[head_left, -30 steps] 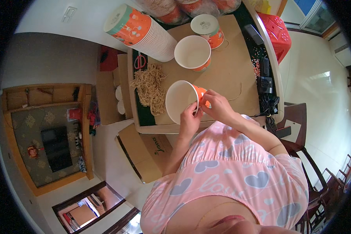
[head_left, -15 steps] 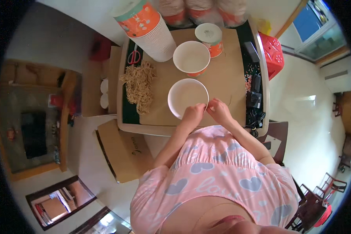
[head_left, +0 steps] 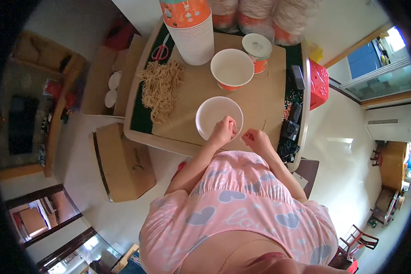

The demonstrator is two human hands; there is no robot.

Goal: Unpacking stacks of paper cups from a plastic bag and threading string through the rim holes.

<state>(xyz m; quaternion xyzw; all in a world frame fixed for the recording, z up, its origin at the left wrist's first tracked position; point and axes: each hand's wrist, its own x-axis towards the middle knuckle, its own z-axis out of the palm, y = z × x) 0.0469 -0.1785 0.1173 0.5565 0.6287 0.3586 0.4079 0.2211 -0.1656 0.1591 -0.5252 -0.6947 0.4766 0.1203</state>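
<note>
An open white paper tub (head_left: 211,112) stands close to me on the cardboard sheet. My left hand (head_left: 223,131) is over its near right rim, fingers curled together; whatever they hold is hidden. To the right of the tub, my right hand (head_left: 259,139) has its thumb and fingers pinched, with too little showing to name anything in them. A thin tan strand (head_left: 264,124) shows just beyond that hand. Behind stands a second open tub (head_left: 232,67) with orange on its outside, and past it a lidded orange tub (head_left: 257,47).
A tangled heap of tan strings (head_left: 162,90) lies at left, below red-handled scissors (head_left: 160,51). A tall stack of tubs (head_left: 189,34) stands at the back left. Bagged stacks (head_left: 255,18) line the back. Black adapters and cables (head_left: 289,130) sit along the right edge.
My hands have drawn apart. The left one has moved over the tub's opening, while the right one sits a little away from the rim. The whole view has shifted somewhat.
</note>
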